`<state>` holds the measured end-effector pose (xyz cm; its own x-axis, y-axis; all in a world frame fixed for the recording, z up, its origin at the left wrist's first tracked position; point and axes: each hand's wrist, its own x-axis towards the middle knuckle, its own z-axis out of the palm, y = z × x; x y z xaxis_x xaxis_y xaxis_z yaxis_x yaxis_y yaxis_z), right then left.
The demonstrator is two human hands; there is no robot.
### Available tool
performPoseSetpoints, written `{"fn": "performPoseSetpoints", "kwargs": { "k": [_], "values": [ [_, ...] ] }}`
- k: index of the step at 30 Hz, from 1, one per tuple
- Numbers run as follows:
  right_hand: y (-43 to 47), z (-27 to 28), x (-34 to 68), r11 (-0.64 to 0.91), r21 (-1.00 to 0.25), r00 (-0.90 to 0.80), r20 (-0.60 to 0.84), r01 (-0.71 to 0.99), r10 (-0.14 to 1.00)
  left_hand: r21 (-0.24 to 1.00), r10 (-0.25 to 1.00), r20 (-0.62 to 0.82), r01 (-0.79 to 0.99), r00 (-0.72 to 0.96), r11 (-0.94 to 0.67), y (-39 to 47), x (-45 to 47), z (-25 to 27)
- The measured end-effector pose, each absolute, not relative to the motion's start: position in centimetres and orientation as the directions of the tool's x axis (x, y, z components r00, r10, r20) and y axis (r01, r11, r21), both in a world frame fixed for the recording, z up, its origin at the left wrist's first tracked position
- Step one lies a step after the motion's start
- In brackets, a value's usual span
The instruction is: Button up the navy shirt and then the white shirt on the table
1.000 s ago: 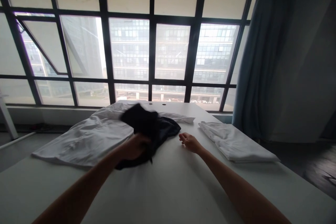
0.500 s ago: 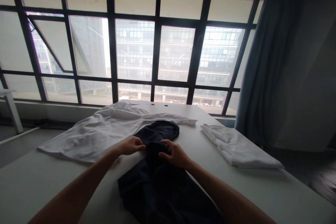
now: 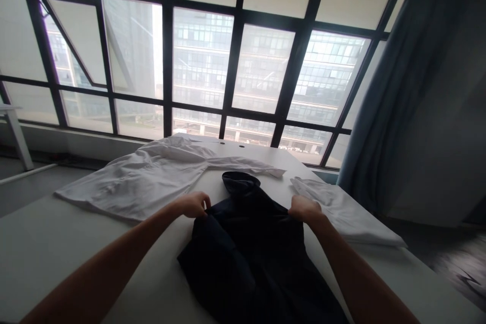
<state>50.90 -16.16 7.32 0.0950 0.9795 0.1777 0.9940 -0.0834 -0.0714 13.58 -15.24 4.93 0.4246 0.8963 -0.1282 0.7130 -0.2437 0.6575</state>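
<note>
A dark navy garment (image 3: 258, 243) with a hood or collar at its far end lies on the white table (image 3: 152, 268), its near part running out of the bottom of the view. My left hand (image 3: 194, 204) pinches its left shoulder. At the opposite shoulder my right hand (image 3: 305, 208) is closed on the cloth. Between the two hands the fabric is spread wide. Beyond my left hand a white shirt (image 3: 148, 177) lies spread with one sleeve stretched to the right. The exact kind of the dark garment is hard to make out.
A folded white garment (image 3: 349, 212) lies at the table's right side, just past my right hand. Tall windows (image 3: 201, 61) stand behind the table. A blue-grey curtain (image 3: 383, 111) hangs at the right. Another white table leg (image 3: 18, 139) shows at far left.
My right hand has moved to the right and my hands are now far apart. The bunched dark cloth has opened out between them, with its hood or collar showing beyond. The camera view has tilted downward slightly.
</note>
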Motion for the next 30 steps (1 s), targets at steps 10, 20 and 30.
{"fn": "performPoseSetpoints", "kwargs": {
  "k": [10, 20, 30],
  "values": [
    [-19.9, 6.3, 42.2, 0.592, -0.386, -0.543, 0.239, 0.707, 0.805, 0.606, 0.901, -0.032, 0.725, 0.432, -0.326, -16.0, 15.2, 4.2],
    [-15.0, 7.8, 51.1, -0.026, -0.352, 0.207, 0.49, 0.936, 0.847, 0.424, 0.955, 0.141, 0.856, 0.261, -0.296, -14.8, 13.2, 6.0],
    [-14.8, 5.0, 49.8, 0.19, -0.131, -0.115, 0.434, 0.973, 0.893, 0.232, 0.88, 0.474, 0.959, 0.033, -0.161, -14.2, 9.5, 6.8]
  ]
}}
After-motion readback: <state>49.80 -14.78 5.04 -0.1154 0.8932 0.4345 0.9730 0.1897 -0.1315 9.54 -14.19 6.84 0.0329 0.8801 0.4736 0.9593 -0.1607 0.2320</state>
